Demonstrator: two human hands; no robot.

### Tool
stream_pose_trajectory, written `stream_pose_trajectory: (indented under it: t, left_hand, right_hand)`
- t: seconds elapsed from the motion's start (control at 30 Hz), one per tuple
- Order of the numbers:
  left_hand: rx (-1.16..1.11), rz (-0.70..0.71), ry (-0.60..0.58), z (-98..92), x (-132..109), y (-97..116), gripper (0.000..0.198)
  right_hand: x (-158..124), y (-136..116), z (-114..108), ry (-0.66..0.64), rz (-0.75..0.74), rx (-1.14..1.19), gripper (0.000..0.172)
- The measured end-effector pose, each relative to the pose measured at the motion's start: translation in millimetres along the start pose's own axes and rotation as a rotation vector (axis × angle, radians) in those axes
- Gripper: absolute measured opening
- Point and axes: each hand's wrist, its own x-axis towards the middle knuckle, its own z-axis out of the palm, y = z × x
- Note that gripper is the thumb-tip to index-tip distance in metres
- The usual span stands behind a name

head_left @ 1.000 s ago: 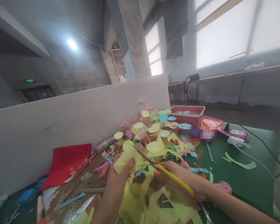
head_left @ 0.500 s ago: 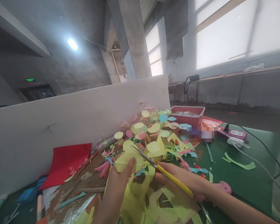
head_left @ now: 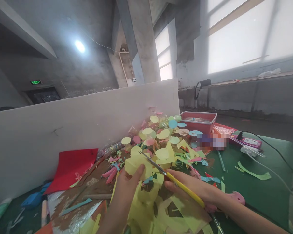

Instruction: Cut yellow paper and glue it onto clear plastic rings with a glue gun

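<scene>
Paper: yellow piece [head_left: 134, 164] held over scrap heap [head_left: 158, 208], front-centre of desk [head_left: 258, 191].
Scissors [head_left: 171, 178]: yellow handle, blades laid across piece's right edge; open or shut not discernible.
L hand [head_left: 127, 191]: fingers closed, piece pinched, thumb on top.
R hand [head_left: 192, 188]: fingers wrapped round scissor handle.
Technique (judged): piece best turned into blades, not blades round piece; thumb to be held off cut line.
Around: cut circles [head_left: 161, 133] piled beyond; red sheet [head_left: 72, 167] left; pink tray [head_left: 199, 118] far right.
</scene>
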Motion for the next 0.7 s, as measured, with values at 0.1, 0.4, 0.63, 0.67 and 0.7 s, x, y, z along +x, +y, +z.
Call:
stream_pose_trajectory:
  t: [0.1,0.4,0.63,0.67,0.7]
  left_hand:
    - [0.033,-0.021,-0.002,1.1,-0.8,0.7,0.046]
    - [0.081,0.022,0.020,-2.2,1.2,1.6,0.053]
    - [0.157,0.038,-0.052,-0.2,0.1,3.5,0.054]
    - [0.147,0.038,-0.062,0.3,-0.5,4.6,0.053]
    - [0.134,0.032,-0.070,0.6,-0.9,5.6,0.052]
  right_hand:
    - [3.6,1.1,1.8,-0.005,0.015,0.019,0.050]
    - [5.4,4.4,-0.7,-0.005,0.043,0.070,0.046]
    - [3.4,4.7,-3.6,-0.027,-0.006,0.017,0.051]
    - [3.9,4.8,-3.2,-0.030,-0.005,0.019,0.051]
    - [4.4,5.2,-2.7,-0.030,-0.002,0.023,0.050]
